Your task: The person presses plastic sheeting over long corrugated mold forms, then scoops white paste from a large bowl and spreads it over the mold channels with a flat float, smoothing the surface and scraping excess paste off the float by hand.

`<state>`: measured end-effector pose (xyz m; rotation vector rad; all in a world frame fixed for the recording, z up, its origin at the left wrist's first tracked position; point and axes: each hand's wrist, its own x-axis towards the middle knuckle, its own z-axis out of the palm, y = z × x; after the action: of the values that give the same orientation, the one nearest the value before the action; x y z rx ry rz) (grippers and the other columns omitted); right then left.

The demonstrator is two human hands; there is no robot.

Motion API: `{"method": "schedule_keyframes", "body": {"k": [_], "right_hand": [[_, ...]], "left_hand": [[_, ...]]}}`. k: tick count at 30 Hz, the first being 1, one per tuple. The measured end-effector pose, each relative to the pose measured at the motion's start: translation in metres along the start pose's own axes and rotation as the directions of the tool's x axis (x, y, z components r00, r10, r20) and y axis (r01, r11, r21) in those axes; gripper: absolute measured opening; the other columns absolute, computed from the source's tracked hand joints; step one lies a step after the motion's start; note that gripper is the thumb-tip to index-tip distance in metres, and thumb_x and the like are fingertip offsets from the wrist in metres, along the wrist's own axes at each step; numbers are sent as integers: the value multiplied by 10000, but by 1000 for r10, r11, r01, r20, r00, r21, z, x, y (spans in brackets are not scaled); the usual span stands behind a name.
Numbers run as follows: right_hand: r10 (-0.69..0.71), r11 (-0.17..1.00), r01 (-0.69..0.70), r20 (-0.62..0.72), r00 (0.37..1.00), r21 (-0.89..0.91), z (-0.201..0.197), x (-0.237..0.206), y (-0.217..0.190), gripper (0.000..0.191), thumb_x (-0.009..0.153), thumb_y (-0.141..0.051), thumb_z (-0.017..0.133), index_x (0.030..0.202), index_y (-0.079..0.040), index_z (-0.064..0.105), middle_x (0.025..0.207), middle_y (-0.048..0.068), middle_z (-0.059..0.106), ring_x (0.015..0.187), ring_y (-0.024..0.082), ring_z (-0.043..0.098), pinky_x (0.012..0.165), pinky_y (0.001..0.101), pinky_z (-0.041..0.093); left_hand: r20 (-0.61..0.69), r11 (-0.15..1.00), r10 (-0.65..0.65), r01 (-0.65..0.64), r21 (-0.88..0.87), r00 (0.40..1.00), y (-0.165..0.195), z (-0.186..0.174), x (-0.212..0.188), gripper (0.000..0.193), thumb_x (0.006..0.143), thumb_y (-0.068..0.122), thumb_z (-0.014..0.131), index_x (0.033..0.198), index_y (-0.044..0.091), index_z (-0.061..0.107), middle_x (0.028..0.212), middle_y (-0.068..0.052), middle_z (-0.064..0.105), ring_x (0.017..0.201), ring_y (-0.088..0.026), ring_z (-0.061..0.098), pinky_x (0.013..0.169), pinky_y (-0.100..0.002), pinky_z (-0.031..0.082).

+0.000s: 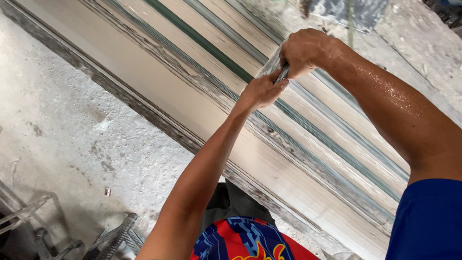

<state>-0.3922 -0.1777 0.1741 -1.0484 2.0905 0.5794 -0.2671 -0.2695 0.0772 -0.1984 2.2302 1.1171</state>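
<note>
— What are the two hands on?

— Both meet at one spot on a stack of long pale glass sheets with green edges (202, 86) running corner to corner. The right hand (305, 50) is fisted around a small dark slim metal tool (282, 74); the left hand (262, 90) pinches the tool's lower end, fingers curled close against the glass.

— How many sheets?

— I make out four or five green edges; the exact count I cannot tell.

— Any packages or labels?

— One small pale scrap (107, 191) on the rough grey concrete floor (62, 120), well apart from the hands.

— And the surroundings?

— A workshop floor; a ribbed metal bar (118, 235) and a clear glass offcut (24, 212) lie at the lower left corner.
</note>
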Motion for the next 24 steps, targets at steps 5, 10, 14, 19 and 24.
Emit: {"method": "schedule_keyframes", "body": {"k": [5,10,14,19,24], "right_hand": [[17,999,-17,-2,1000,31,79,-61,29,352,798,-380,867,1104,-213,820,874,51,800,780,202,729,746,376,588],[24,1000,-24,0,1000,3,154,-121,58,378,803,-337,865,1148,-199,797,891,45,789,774,197,721,740,370,581],[22,1000,-22,19,1000,13,206,-165,86,378,811,-371,853,1138,-191,791,869,53,790,752,198,715,719,352,572],[1,1000,-1,53,999,-5,271,-226,121,348,789,-373,849,1093,-206,811,834,37,796,726,188,705,680,337,563],[10,1000,-11,110,994,5,328,-286,148,350,794,-432,832,1094,-254,806,845,3,787,688,154,695,651,323,560]], "left_hand": [[64,996,-88,89,-16,994,57,79,-18,710,977,612,340,1600,273,322,870,-143,757,939,-304,762,872,-506,606],[-24,999,-6,5,-49,1000,109,158,-41,703,968,602,370,1580,257,359,813,-88,736,829,-273,735,810,-484,590],[56,998,-61,62,-20,997,149,221,-42,726,967,608,318,1598,251,291,914,-135,757,938,-291,752,841,-486,599],[-20,995,99,-99,-7,995,190,308,-44,724,986,632,340,1590,233,340,1187,-201,706,1144,-419,651,1001,-503,507],[208,994,-85,97,-46,974,238,393,-51,760,961,609,280,1629,250,235,1179,-197,740,1176,-366,731,1042,-491,526]]}}
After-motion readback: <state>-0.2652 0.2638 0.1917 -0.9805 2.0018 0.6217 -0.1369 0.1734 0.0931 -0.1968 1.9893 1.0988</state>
